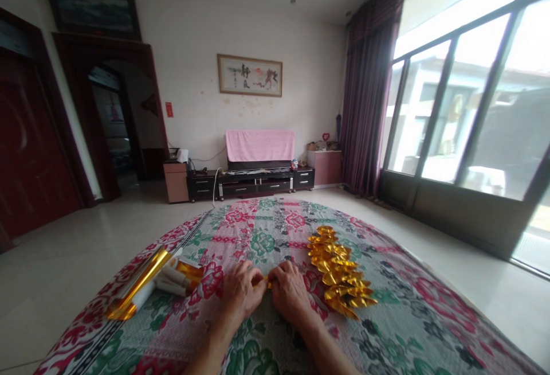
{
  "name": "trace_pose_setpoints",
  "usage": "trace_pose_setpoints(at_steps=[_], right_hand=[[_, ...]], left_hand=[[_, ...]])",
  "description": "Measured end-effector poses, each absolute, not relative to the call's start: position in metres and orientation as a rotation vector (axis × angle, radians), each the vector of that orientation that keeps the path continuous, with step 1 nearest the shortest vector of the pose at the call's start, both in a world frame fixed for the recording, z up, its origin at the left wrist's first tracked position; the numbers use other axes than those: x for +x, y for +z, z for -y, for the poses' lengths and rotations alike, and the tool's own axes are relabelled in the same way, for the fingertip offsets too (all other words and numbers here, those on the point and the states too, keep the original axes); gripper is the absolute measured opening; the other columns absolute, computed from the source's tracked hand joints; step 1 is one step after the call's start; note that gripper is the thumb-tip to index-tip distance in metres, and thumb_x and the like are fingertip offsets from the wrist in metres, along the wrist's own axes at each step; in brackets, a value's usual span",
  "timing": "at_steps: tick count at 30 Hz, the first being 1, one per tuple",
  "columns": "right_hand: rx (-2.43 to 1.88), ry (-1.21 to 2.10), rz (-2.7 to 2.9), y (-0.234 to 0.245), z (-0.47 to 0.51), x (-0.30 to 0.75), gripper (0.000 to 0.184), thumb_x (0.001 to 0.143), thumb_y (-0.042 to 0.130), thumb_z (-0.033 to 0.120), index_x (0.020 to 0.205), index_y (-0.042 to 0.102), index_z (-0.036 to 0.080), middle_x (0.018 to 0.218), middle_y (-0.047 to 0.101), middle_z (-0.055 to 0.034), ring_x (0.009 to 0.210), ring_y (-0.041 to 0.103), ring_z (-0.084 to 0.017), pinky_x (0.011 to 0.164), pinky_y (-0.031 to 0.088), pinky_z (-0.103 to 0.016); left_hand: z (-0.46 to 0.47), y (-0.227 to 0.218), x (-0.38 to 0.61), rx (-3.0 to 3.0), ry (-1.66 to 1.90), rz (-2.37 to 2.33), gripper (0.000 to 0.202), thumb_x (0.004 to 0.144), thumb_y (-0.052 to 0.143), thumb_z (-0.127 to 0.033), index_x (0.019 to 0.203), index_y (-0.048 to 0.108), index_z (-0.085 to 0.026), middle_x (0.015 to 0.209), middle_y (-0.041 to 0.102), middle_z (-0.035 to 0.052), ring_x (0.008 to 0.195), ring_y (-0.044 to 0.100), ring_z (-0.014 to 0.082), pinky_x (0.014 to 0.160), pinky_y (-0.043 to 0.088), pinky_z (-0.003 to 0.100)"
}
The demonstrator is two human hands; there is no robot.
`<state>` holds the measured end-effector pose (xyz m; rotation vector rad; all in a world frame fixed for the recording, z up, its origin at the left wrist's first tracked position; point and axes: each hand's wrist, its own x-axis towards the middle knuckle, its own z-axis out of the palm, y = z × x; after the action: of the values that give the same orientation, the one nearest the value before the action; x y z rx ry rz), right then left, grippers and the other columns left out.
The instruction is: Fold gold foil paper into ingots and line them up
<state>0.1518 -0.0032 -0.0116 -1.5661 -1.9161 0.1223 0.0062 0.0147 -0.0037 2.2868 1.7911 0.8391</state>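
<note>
My left hand [244,286] and my right hand [290,286] meet over the middle of the flowered cloth. Between their fingertips they pinch a small piece of gold foil paper [269,283], mostly hidden by the fingers. Both hands are closed on it. To the right lies a long cluster of folded gold foil ingots [339,272], stacked in overlapping rows. Rolled sheets of gold and white foil paper [148,277] lie to the left, apart from my left hand.
A floral cloth [262,243] covers the rounded surface under my hands. Beyond it stand a low black TV cabinet [258,186] and a screen draped with a pink cloth [260,144]. Tall glass windows [447,111] with a purple curtain [365,94] line the right side.
</note>
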Motion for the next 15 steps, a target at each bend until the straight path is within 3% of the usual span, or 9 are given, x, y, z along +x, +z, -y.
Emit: trace_pose_setpoints(at_steps=[6,15], right_hand=[[-1.574,0.113,1.915,-0.011,0.003,0.152,0.019,0.081,0.047,0.016,0.084,0.063,0.025,0.093,0.054,-0.0028,0.086,0.048,-0.016,0.077,0.032,-0.027],[-1.582,0.098,1.934,-0.011,0.004,0.152,0.02,0.082,0.046,0.016,0.086,0.064,0.025,0.094,0.054,-0.0038,0.088,0.048,-0.017,0.077,0.032,-0.026]], left_hand=[[-0.012,-0.005,0.009,2.299,0.859,-1.822,0.009,0.073,0.058,-0.027,0.078,0.065,-0.025,0.102,0.06,0.0022,0.103,0.052,0.0199,0.088,0.039,0.033],[-0.02,-0.005,-0.007,2.296,0.728,-1.699,0.021,0.074,0.054,-0.019,0.085,0.07,-0.027,0.121,0.056,0.0029,0.114,0.049,0.0195,0.099,0.036,0.035]])
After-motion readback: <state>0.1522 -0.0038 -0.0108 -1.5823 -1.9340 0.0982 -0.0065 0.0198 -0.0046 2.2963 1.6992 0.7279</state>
